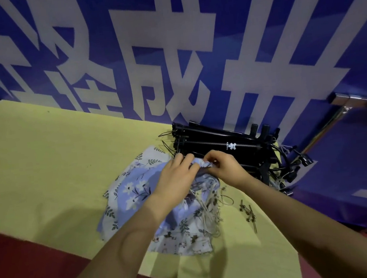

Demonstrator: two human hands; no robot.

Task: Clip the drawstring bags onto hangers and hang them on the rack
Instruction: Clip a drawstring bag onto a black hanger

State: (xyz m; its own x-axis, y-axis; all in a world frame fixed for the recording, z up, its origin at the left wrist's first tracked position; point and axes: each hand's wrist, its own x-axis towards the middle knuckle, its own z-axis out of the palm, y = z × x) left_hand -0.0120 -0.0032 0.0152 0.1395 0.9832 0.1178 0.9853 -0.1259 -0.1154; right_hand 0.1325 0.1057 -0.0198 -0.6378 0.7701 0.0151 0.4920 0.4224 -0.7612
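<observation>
Both hands are pinching the gathered top of a bag (199, 163): left hand (175, 177) and right hand (225, 165) are meeting over the pile (138, 195) on the table (45, 164). The hangers (224, 146) are lying just beyond, long axis running left-right, nearer the right hand.

A heap of blue and white floral drawstring bags (138, 195) lies crumpled on the table, touching a stack of black clip hangers (221, 146) just behind.
</observation>
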